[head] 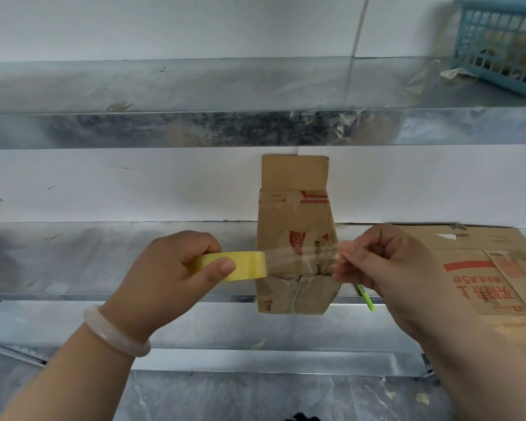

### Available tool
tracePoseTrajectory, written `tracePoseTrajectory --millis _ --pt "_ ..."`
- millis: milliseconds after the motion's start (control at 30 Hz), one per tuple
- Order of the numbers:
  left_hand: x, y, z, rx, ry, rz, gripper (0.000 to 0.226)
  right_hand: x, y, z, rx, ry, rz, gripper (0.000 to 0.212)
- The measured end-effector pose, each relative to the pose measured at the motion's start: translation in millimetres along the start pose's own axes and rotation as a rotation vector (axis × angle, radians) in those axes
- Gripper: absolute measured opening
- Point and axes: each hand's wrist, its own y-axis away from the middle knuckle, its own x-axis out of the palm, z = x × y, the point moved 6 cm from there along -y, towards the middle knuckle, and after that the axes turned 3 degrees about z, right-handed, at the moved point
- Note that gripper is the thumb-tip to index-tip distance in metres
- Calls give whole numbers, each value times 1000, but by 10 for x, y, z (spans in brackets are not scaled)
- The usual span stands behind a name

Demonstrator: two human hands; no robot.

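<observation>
Left hand [176,265] grips the yellow tape roll [243,265]; right hand [386,268] pinches the clear tape strip [301,259], held taut before the cardboard box [296,238] on the tabletop [73,256], apparently for sealing it.

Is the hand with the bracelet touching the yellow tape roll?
Touching. The head view shows the left hand with thumb and fingers curled round the tape roll, while the right hand pinches the strip pulled from it.

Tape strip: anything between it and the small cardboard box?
Nothing visible. The tape strip spans from the tape roll in the left hand to the pinching right hand, in front of the cardboard box. A green pen lies beside the box, off the path.
</observation>
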Motion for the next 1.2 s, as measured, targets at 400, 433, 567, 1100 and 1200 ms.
tracePoseTrajectory --millis 400,433,567,1100,1200 --pt "378 -82 324 118 -530 -10 63 -407 -119 -643 160 65 -151 11" --pt "403 -107 343 127 -555 -10 63 -416 -126 -685 169 70 -149 11" --pt "478 -107 405 140 -597 -7 52 -422 -152 -771 157 119 -147 12" --pt "721 -135 524 143 -520 -42 58 -419 -272 -1095 141 117 -110 15" --pt "749 -117 535 147 -521 -40 57 -387 -262 -1208 145 66 -94 18"
